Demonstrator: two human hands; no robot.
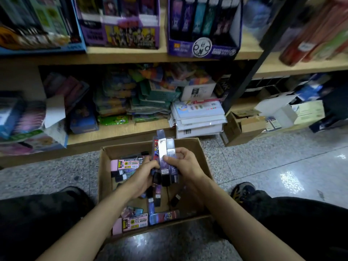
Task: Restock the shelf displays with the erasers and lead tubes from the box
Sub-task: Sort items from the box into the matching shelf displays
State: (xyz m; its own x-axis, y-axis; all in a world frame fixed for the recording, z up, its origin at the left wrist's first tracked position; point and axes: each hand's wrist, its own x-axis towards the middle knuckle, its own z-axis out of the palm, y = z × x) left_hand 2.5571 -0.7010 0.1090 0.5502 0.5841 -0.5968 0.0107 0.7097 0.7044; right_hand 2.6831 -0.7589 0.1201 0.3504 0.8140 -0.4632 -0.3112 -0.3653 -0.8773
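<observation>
Speckled floor (254, 166), hands (165, 166) fanning slim purple-and-silver lead tubes (162, 157)

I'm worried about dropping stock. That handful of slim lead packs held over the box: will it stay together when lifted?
Probably stiff: the lead packs stand straight between the left hand and right hand. Likely slippery: their faces shine and they sit at uneven heights, so one could slide out. Seemingly light, with several held at once.

Box (195, 147) on floor between my knees, shelves (122, 129) behind it; my hands (185, 163) hold lead tubes (165, 157) above box.
</observation>
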